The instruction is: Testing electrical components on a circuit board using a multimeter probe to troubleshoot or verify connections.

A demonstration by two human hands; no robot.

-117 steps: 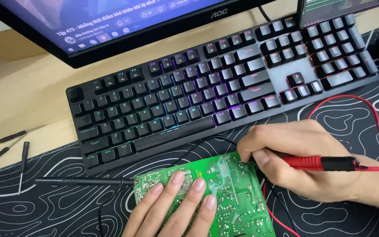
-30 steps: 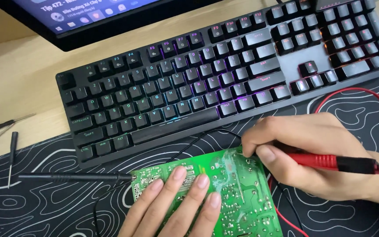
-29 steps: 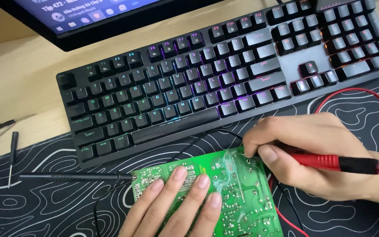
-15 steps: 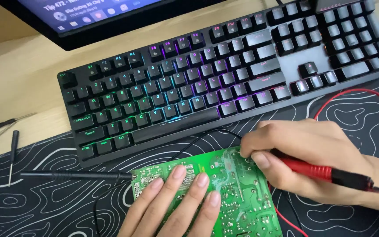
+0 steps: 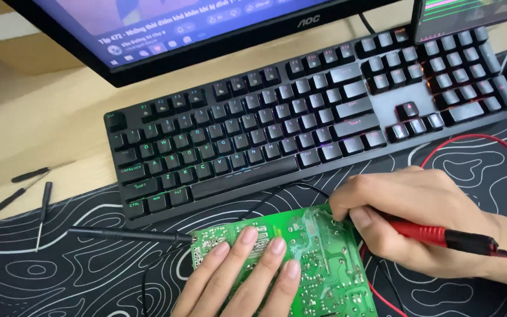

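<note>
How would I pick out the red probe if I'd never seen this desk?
Start at the black keyboard and drop to the patterned black mat in front of it, where a green circuit board lies. The right hand grips the red probe like a pen, tip toward the board. Unlike the black probe lying on the mat, it is red and trails a red wire.

1. The far side is blocked by the long black backlit keyboard [image 5: 306,117], just beside the green circuit board [image 5: 300,264].
2. Open black patterned desk mat [image 5: 60,276] is left on the left, crossed only by a slim black probe [image 5: 130,235].
3. Thin black screwdrivers [image 5: 30,188] are scattered at the mat's far-left edge.
</note>
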